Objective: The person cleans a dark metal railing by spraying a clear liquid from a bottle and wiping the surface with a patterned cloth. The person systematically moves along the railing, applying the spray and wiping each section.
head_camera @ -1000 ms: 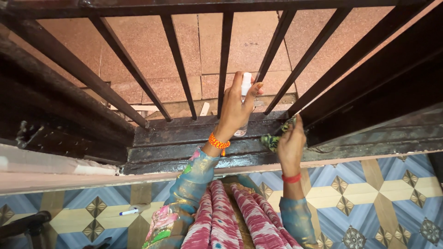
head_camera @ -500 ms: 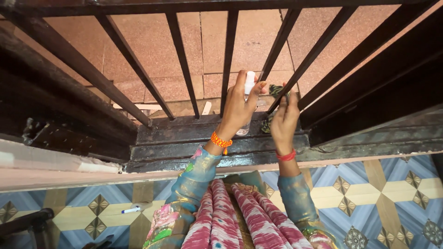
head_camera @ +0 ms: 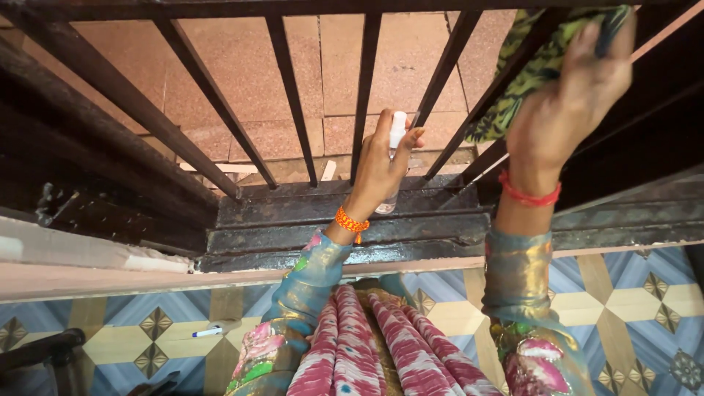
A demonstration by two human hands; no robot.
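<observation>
The crumpled green-and-yellow patterned cloth (head_camera: pixel 539 70) is pressing against a dark metal grille bar (head_camera: pixel 506 81), bunched in the right hand (head_camera: pixel 565 110). The left hand (head_camera: pixel 381 165) is gripping a small clear spray bottle (head_camera: pixel 394 158) between bars. Wiping well likely means wrapping the cloth around each bar.

Both forearms are covered by long sleeves of shiny teal-blue cloth with a gold sheen, printed further up with pink, green and white flowers. The left sleeve (head_camera: pixel 312 275) ends just behind the wrist, where a beaded orange and yellow bracelet (head_camera: pixel 351 221) sits close below the left hand (head_camera: pixel 381 165). The right sleeve (head_camera: pixel 517 275) stops short of the wrist too, and a thin red thread band (head_camera: pixel 529 195) circles the wrist just under the right hand (head_camera: pixel 568 110). Between the sleeves hangs a pleated scarf (head_camera: pixel 381 345) striped in pink, red and white, possibly over a mustard garment.
</observation>
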